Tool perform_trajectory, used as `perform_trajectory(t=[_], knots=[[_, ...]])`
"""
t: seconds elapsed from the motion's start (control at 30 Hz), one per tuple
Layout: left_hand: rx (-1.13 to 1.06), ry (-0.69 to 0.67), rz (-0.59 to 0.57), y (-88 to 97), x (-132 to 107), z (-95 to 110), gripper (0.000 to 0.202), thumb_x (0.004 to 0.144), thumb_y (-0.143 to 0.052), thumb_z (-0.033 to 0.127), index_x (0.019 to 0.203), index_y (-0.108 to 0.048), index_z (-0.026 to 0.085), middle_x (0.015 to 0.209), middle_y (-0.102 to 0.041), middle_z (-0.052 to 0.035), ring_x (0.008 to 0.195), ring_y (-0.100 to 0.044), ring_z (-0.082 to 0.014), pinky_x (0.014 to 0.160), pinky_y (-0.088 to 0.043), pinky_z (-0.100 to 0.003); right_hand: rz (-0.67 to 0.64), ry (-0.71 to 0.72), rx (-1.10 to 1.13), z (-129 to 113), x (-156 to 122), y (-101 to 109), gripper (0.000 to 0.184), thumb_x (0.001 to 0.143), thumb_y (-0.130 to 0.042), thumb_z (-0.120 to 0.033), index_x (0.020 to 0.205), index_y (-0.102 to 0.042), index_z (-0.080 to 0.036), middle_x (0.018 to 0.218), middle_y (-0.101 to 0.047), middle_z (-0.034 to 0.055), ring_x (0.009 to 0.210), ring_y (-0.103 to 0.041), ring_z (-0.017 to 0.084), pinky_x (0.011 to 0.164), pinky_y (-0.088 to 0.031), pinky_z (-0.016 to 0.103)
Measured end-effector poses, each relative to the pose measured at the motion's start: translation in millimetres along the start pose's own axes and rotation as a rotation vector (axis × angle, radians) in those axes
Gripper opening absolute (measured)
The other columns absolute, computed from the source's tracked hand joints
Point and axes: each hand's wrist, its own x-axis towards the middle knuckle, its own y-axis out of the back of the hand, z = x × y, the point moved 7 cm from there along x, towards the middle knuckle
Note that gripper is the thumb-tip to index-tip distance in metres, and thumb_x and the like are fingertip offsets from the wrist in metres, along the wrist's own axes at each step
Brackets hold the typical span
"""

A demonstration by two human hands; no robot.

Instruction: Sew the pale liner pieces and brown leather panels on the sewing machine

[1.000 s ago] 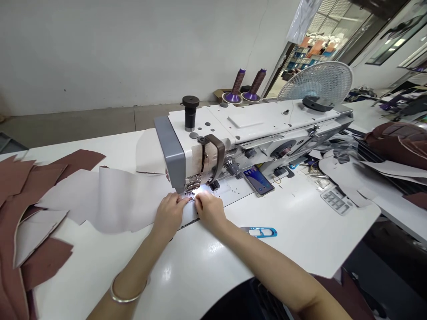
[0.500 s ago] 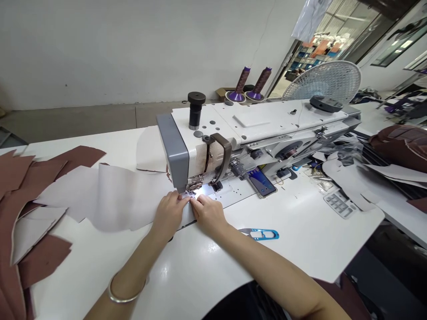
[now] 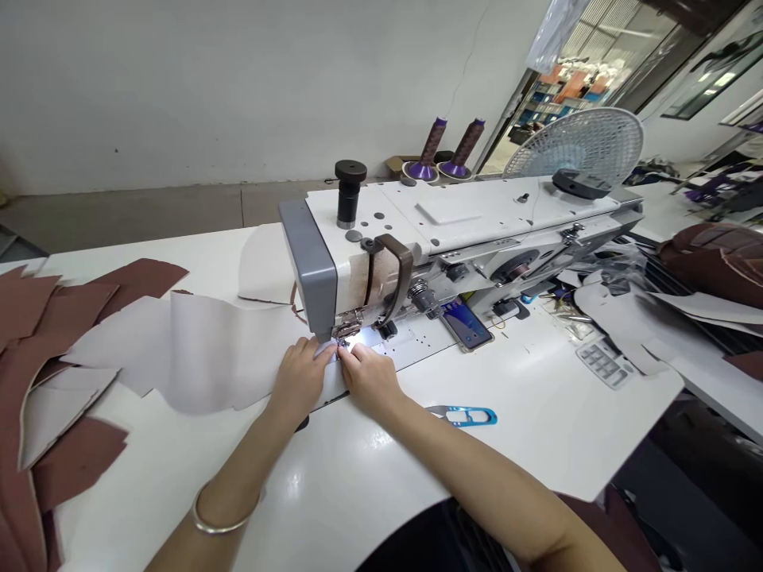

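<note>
The left grip [image 3: 300, 380] and right grip [image 3: 369, 380] are both closed, their fingertips pinching the edge of a pale leather piece [image 3: 220, 353] right at the presser foot [image 3: 348, 327] of the sewing machine [image 3: 381, 238], on the white table [image 3: 524, 429]. Stitching seems in hand; the edge looks to need guiding squarely under the foot.

Needle [image 3: 342, 339] lost in lamp glare at presser foot [image 3: 349, 326], too small to make out. Stitching there hidden behind left hand [image 3: 298, 380] and right hand [image 3: 368, 380]. Brown leather pieces [image 3: 17, 397] cut off by left edge. Shelving [image 3: 566, 95] past doorway too small to read. Phone screen [image 3: 460, 323] unreadable from here.
</note>
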Motion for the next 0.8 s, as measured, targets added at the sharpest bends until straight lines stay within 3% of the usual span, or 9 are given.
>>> perform_trajectory(t=[0.33, 0.5, 0.57, 0.67, 0.8], knots=[[0.019, 0.02, -0.004, -1.1, 0, -2, 0.035, 0.086, -0.038, 0.012, 0.111, -0.061, 0.023, 0.097, -0.063, -0.0087, 0.087, -0.051, -0.0223, 0.075, -0.041, -0.035, 0.0, -0.001, 0.007, -1, 0, 3, 0.024, 0.094, -0.037, -0.021, 0.098, -0.061, -0.021, 0.077, -0.057, 0.0024, 0.064, -0.046, 0.013, 0.05, -0.015, 0.028], [0.055, 0.029, 0.0, 8.3, 2, -4, 0.037, 0.083, -0.042, 0.01, 0.11, -0.062, 0.024, 0.099, -0.065, -0.0091, 0.108, -0.05, -0.027, 0.09, -0.037, -0.043, -0.022, -0.009, 0.02, 0, 0, 1, 0.022, 0.093, -0.037, -0.02, 0.095, -0.059, -0.02, 0.079, -0.057, 0.0028, 0.066, -0.047, 0.013, 0.05, -0.014, 0.028], [0.112, 0.07, -0.01, 15.9, 0, -18, 0.039, 0.08, -0.042, 0.008, 0.11, -0.061, 0.021, 0.106, -0.064, -0.011, 0.116, -0.046, -0.0291, 0.097, -0.032, -0.047, -0.046, -0.011, 0.026, 0, -1, 1, 0.02, 0.092, -0.038, -0.019, 0.093, -0.058, -0.02, 0.081, -0.057, 0.0029, 0.068, -0.047, 0.013, 0.05, -0.014, 0.028], [0.251, 0.211, -0.027, 38.4, -8, -60, 0.04, 0.077, -0.039, 0.005, 0.108, -0.062, 0.016, 0.112, -0.063, -0.0141, 0.111, -0.051, -0.0291, 0.094, -0.035, -0.047, -0.067, -0.008, 0.028, 0, -1, 2, 0.019, 0.091, -0.039, -0.017, 0.093, -0.057, -0.02, 0.082, -0.057, 0.0029, 0.069, -0.048, 0.013, 0.05, -0.016, 0.028], [0.413, 0.324, -0.023, 97.0, -28, -107, 0.036, 0.081, -0.033, 0.011, 0.099, -0.064, 0.014, 0.1, -0.067, -0.0117, 0.095, -0.059, -0.025, 0.082, -0.041, -0.04, -0.065, -0.009, 0.015, 0, -1, 3, 0.02, 0.092, -0.038, -0.018, 0.092, -0.058, -0.021, 0.083, -0.057, 0.0025, 0.069, -0.049, 0.013, 0.051, -0.017, 0.028]])
